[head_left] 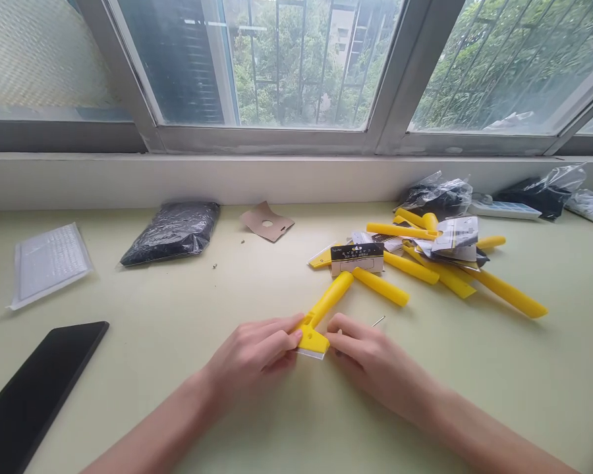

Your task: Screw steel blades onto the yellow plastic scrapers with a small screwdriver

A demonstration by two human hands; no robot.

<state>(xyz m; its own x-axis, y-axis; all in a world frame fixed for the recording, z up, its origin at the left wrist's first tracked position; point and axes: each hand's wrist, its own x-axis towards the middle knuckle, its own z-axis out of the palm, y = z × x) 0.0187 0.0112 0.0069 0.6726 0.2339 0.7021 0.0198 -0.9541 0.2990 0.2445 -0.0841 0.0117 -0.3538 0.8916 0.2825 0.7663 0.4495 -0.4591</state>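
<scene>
Yellow scraper [326, 304] — between the two hands at mid-table [153, 342], blade [310, 353] towards the person. From the left: a flat black slab [39, 395], a plastic-wrapped black packet [175, 230], then the left hand [257, 347], fingers and thumb pinching the scraper's head. The right hand [366, 345] curls its fingers at the blade's corner; whether they grip the thin metal rod [378, 321] showing beyond, I cannot tell. Farther right, yellow handles [514, 294] lie heaped. Probably fine work at the head — calling for a steady pinch, fingertips off the edge.
</scene>
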